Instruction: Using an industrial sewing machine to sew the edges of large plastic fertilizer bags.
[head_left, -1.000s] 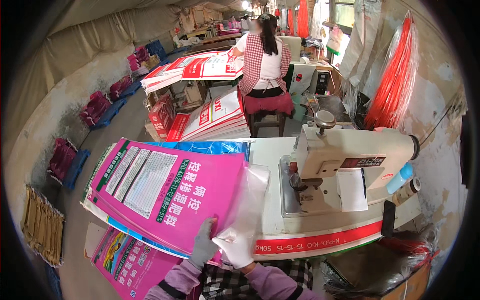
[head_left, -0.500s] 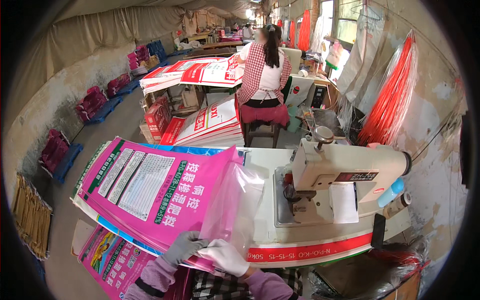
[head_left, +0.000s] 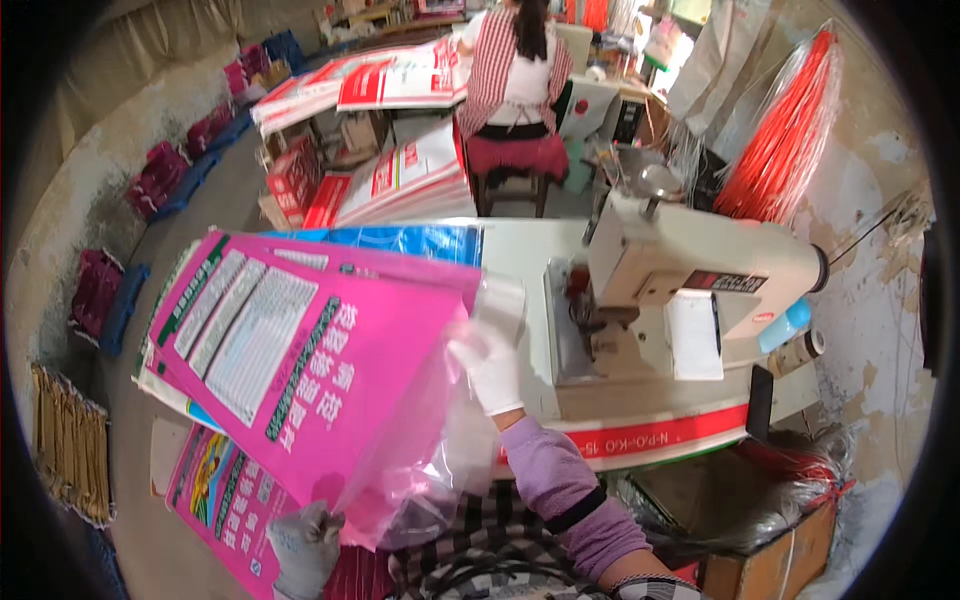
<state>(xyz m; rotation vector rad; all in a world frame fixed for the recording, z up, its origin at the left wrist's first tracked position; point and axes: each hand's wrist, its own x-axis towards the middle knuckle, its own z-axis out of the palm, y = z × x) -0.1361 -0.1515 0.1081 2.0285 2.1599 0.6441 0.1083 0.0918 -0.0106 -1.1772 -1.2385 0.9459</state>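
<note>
A pink printed sack (head_left: 375,330) lies tilted on top of a pile of sacks, and a clear plastic liner (head_left: 415,470) sticks out of its end toward me. My left hand (head_left: 303,548), in a grey glove, has its fingers closed on the sack's near corner. Reaching farther in, my right hand (head_left: 487,370), in a white glove, pinches the sack's right edge where the liner comes out; its fingertips are slightly blurred. Right of this hand stands a cream sewing machine (head_left: 700,255) on a white table (head_left: 515,255).
A second pink sack (head_left: 215,510) hangs low at the left. Ahead, a person (head_left: 515,90) sits by stacked red-and-white sacks (head_left: 405,185). Red strands (head_left: 785,130) hang on the right wall. Folded bundles (head_left: 160,180) on blue pallets line the left wall.
My hands were together at the sack's near corner. My right hand has moved away and to the right along its edge; my left has drawn nearer and left. The sack has turned and the liner spread.
</note>
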